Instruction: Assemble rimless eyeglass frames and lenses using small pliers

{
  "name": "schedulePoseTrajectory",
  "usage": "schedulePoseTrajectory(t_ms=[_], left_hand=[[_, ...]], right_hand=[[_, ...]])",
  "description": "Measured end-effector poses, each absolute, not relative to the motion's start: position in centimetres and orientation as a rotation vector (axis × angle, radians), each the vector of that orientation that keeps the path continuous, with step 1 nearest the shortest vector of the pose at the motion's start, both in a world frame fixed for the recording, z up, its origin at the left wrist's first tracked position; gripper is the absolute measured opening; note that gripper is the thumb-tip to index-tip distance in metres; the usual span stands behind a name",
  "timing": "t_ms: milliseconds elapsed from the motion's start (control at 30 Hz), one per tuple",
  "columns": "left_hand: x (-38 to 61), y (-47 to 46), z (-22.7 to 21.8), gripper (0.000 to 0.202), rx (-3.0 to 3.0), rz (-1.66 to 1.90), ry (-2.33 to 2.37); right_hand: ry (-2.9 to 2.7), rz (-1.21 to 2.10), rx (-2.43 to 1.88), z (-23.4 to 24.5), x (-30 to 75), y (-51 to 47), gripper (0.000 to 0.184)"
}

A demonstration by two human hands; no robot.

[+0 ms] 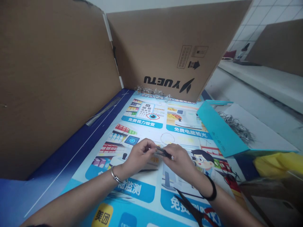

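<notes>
My left hand (141, 157), with a silver bangle at the wrist, is closed in a pinch in the middle of the printed sheet. Close on its right, my right hand (178, 159), with a black band, has its fingers curled in. Between the two runs a short, thin dark piece (160, 152), gripped at both ends; its exact kind is too small and blurred to tell. Under my right forearm lies a pair of scissors (190, 208) with dark blades and a partly red handle. Thin dark strands (119, 196) rest on the sheet below my left wrist.
Tall cardboard panels (175, 41) stand at the left and back. Silvery wire scraps (153, 91) line the back panel's foot. A turquoise box (213, 129) at right holds a tangled wire heap (236, 126). Yellow material (278, 164) lies nearby, with black-and-red looped items (230, 178) beside it.
</notes>
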State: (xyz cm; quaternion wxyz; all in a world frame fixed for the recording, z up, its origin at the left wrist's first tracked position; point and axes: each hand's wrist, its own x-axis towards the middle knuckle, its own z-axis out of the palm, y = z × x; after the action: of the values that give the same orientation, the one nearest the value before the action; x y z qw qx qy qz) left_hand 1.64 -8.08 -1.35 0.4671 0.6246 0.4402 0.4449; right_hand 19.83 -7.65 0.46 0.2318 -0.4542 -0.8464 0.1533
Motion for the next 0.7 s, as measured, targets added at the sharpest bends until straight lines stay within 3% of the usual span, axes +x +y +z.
schedulePoseTrajectory(t_ms=[233, 367, 600, 700], left_hand=[[1.8, -7.8, -0.8, 0.009, 1.402, 1.154, 1.128], [1.9, -7.7, -0.2, 0.011, 1.303, 1.203, 1.145], [1.7, -7.4, 0.3, 0.016, 1.201, 1.305, 1.186], [1.6, -7.4, 0.4, 0.017, 1.209, 1.302, 1.196]], right_hand=[[-2.256, 0.495, -1.195, 0.3, 19.9, -7.6, 0.008], [-2.024, 0.572, -1.099, 1.5, 20.5, -7.8, 0.017], [-1.430, 1.420, -1.139, 3.6, 21.0, -8.8, 0.039], [-1.442, 1.554, -1.210, 3.5, 20.8, -9.5, 0.043]])
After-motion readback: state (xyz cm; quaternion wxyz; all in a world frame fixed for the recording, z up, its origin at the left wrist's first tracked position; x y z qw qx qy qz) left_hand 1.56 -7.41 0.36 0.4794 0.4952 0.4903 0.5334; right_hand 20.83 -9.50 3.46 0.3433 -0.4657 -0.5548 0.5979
